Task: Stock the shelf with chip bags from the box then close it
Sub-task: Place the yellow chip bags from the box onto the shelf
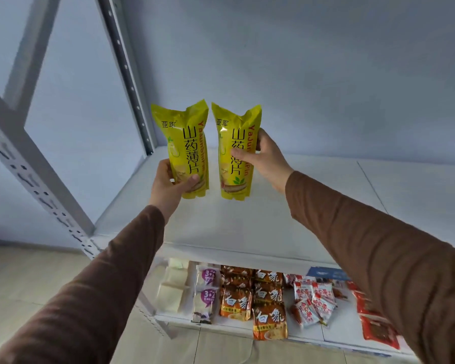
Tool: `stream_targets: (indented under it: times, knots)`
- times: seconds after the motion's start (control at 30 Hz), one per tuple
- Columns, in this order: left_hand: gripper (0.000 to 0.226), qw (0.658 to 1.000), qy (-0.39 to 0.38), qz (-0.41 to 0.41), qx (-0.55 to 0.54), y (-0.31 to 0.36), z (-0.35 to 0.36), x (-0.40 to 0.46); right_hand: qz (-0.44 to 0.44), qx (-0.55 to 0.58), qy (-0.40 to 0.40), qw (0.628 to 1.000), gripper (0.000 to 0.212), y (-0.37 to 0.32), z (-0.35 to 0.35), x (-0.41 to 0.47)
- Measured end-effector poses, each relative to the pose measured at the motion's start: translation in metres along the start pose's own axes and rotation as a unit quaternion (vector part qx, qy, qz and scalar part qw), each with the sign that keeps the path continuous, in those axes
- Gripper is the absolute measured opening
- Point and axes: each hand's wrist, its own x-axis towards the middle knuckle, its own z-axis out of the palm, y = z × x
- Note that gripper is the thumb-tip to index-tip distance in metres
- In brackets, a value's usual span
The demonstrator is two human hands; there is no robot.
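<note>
I hold two tall yellow chip bags upright, side by side, above the white upper shelf board [247,227]. My left hand [168,185] grips the left chip bag [187,143] near its bottom. Around the middle of the right chip bag [234,158], from its right side, my right hand [265,158] is closed. The two bags are close together but apart. Both hang a little above the board, toward its back left corner. The box is out of view.
A grey perforated upright [132,82] stands at the shelf's back left corner and another upright [24,164] at the front left. The lower shelf [313,334] holds rows of snack packets: pale ones, purple ones, orange noodle packs, red-and-white ones. A bare blue wall is behind.
</note>
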Motion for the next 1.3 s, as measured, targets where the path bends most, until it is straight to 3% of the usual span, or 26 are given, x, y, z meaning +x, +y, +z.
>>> stream_targets:
  times: [0.23, 0.5, 0.67, 0.87, 1.3]
  knots:
    - [0.048, 1.0, 0.007, -0.017, -0.014, -0.015, -0.016, 0.076, 0.013, -0.014, 0.027, 0.999, 0.061, 0.012, 0.042, 0.071]
    - [0.047, 1.0, 0.013, -0.02, -0.012, -0.041, -0.032, 0.159, 0.003, -0.054, 0.078, 0.995, 0.053, 0.021, 0.081, 0.133]
    - [0.057, 0.999, 0.035, -0.023, -0.028, -0.057, -0.037, 0.194, 0.01, -0.057, 0.097, 0.994, 0.049, 0.024, 0.102, 0.162]
    - [0.049, 0.999, 0.031, -0.023, -0.023, -0.068, -0.036, 0.214, 0.022, -0.074, 0.121, 0.99, 0.047, 0.032, 0.111, 0.18]
    - [0.06, 0.999, 0.012, -0.013, 0.041, -0.075, -0.039, 0.228, 0.026, -0.138, 0.107, 0.984, 0.047, 0.034, 0.121, 0.194]
